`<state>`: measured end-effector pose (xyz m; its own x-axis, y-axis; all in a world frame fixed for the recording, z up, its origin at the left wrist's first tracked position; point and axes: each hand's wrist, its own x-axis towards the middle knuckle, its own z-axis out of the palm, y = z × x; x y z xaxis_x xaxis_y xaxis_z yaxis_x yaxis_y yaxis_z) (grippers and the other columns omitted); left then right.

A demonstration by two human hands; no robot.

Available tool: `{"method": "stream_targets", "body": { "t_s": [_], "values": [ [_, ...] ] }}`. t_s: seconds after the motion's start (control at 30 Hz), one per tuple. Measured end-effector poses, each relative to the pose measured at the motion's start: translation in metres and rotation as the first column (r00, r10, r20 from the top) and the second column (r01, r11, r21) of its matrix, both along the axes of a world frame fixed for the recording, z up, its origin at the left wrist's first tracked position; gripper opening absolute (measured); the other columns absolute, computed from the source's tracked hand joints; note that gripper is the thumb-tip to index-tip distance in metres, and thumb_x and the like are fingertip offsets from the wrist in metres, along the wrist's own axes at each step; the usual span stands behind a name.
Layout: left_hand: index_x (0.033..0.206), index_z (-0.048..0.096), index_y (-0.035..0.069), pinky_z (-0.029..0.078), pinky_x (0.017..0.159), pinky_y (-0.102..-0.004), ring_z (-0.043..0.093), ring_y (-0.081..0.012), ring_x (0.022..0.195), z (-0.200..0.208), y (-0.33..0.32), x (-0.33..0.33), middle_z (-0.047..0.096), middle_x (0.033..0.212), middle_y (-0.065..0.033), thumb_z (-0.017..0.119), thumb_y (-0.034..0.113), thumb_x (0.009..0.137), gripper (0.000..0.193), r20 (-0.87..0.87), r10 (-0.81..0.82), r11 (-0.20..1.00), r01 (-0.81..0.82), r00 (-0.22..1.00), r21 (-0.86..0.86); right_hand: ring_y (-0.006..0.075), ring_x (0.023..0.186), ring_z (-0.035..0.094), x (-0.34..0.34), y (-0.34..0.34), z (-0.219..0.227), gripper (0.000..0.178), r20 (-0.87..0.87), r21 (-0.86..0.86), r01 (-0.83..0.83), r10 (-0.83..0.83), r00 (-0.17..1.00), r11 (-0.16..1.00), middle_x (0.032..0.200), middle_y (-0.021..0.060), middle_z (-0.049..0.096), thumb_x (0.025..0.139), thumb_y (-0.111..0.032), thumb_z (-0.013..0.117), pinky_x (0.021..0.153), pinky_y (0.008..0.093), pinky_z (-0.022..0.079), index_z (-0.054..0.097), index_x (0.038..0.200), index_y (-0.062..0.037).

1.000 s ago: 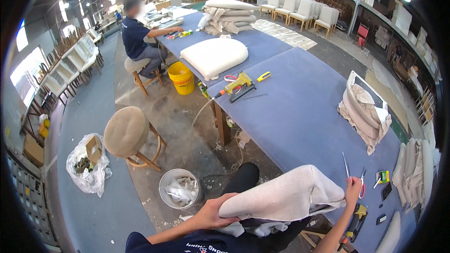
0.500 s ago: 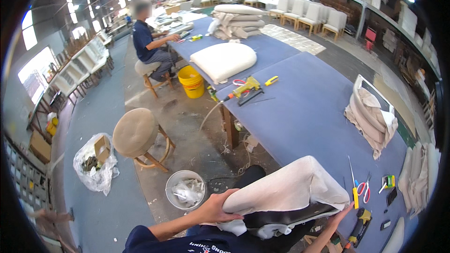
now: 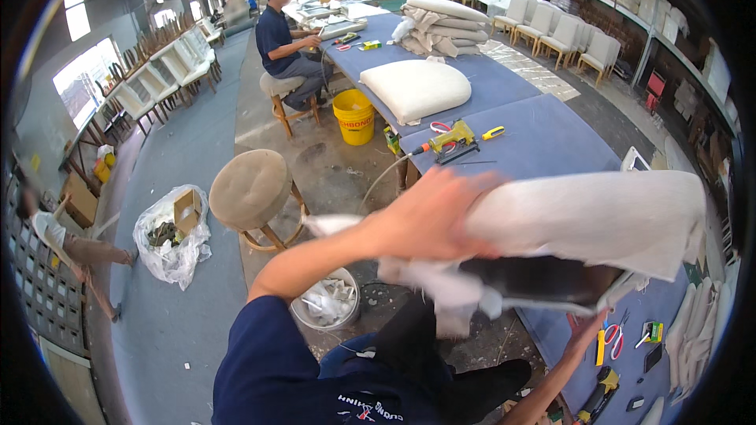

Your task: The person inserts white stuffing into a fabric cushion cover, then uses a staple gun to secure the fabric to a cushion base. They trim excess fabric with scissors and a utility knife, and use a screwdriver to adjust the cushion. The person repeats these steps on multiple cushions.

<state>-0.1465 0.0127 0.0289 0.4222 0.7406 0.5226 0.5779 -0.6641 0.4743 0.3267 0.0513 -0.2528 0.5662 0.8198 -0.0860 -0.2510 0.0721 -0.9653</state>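
Note:
A cream fabric-covered chair panel (image 3: 587,208) is held up in front of me, its dark hollow underside facing me and loose white cloth (image 3: 449,291) hanging at its left. My left hand (image 3: 449,216), blurred by motion, grips its left end from above. Low at the right corner, my right hand (image 3: 584,334) holds the panel's lower edge; its fingers are partly hidden. Close to that hand, a yellow-handled screwdriver (image 3: 601,346), red-handled scissors (image 3: 617,338) and a yellow-and-black staple gun (image 3: 600,397) lie on the blue table (image 3: 543,138).
Another staple gun (image 3: 458,138), a yellow cutter (image 3: 494,133) and a white cushion (image 3: 417,90) lie farther along the table. A stool (image 3: 250,189), a scrap bucket (image 3: 346,315) and a plastic bag (image 3: 172,256) stand left. A co-worker (image 3: 287,47) sits beyond; another person (image 3: 71,244) is far left.
The panel has risen from my lap, moving away and to the right. My left arm now reaches over it. A person at the far left shows more fully.

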Motion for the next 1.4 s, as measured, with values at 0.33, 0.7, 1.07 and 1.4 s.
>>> {"method": "stream_targets", "body": {
  "t_s": [0.33,0.7,1.07,1.4],
  "values": [
    [0.112,0.061,0.007,0.052,0.081,-0.0462,0.068,-0.0356,0.095,0.015,0.112,0.131,0.068,0.100,-0.0134,0.087,0.041,0.069,0.061,-0.209,0.061,0.917,0.028,0.976,0.397,0.0193,0.091,0.067,-0.080,-0.035,0.240,0.033,0.802,0.478,-0.323,-0.256,0.540,0.817,0.098,0.0144,0.070,0.106,-0.018,0.051,0.088,0.0321,0.053,0.067,0.117,0.0083],
    [0.120,0.066,0.002,0.054,0.093,-0.0409,0.070,-0.0342,0.100,0.010,0.129,0.123,0.071,0.118,-0.0149,0.084,0.020,0.078,0.049,0.004,0.156,0.807,-0.130,0.988,0.577,0.0360,0.084,0.071,-0.093,0.145,0.335,0.057,0.988,0.151,-0.156,-0.147,0.038,0.976,0.084,0.0154,0.073,0.095,-0.061,0.054,0.079,0.0466,0.053,0.079,0.089,-0.0098],
    [0.106,0.070,0.001,0.057,0.078,-0.0495,0.070,-0.0403,0.084,0.011,-0.044,0.233,0.071,0.099,-0.0242,0.058,0.025,0.104,0.027,0.486,-0.829,0.176,0.694,-0.277,0.698,0.0353,0.092,0.072,-0.091,0.192,0.341,0.062,0.996,-0.038,-0.284,0.060,0.070,0.958,0.098,0.0169,0.075,0.087,-0.066,0.060,0.082,0.0471,0.055,0.078,0.099,-0.0077],
    [0.103,0.073,-0.003,0.060,0.075,-0.0442,0.073,-0.0394,0.086,0.023,-0.058,0.125,0.074,0.100,-0.0238,0.044,0.024,0.111,0.040,0.532,-0.788,0.367,0.457,-0.309,0.810,0.0255,0.102,0.065,-0.075,0.254,0.351,0.068,0.980,-0.035,-0.204,0.073,0.184,0.978,0.109,0.0167,0.069,0.089,-0.067,0.061,0.094,0.0353,0.045,0.070,0.101,-0.0012]
  ]
}}
